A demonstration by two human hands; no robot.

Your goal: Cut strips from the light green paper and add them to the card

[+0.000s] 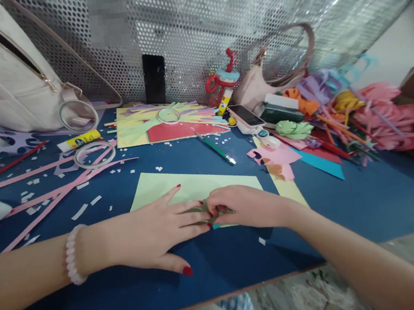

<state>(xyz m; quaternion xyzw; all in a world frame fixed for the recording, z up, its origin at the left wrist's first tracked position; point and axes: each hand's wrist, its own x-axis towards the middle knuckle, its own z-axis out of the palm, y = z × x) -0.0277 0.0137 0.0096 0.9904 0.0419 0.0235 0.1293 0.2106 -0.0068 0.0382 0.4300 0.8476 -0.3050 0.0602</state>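
Note:
A sheet of pale green paper (195, 182) lies on the blue tabletop in front of me. My left hand (144, 230) rests flat across its left part, fingers spread, with red nails and a pink bead bracelet (73, 255) at the wrist. My right hand (247, 207) is closed in a pinch at the paper's near edge, touching or nearly touching the left fingertips. Its curled fingers hide whatever is between them. Beyond the sheet lies a green-handled cutter (215, 147). Small white paper scraps (80, 211) are scattered left of the sheet.
Pink paper strips (53, 193), tape rolls (95, 155) and a glue stick (79, 140) lie at left, near a white backpack (2, 78). Coloured sheets (130, 128) and a phone (154, 79) stand behind. A handbag (258, 78) and curled paper strips (387, 111) crowd the right.

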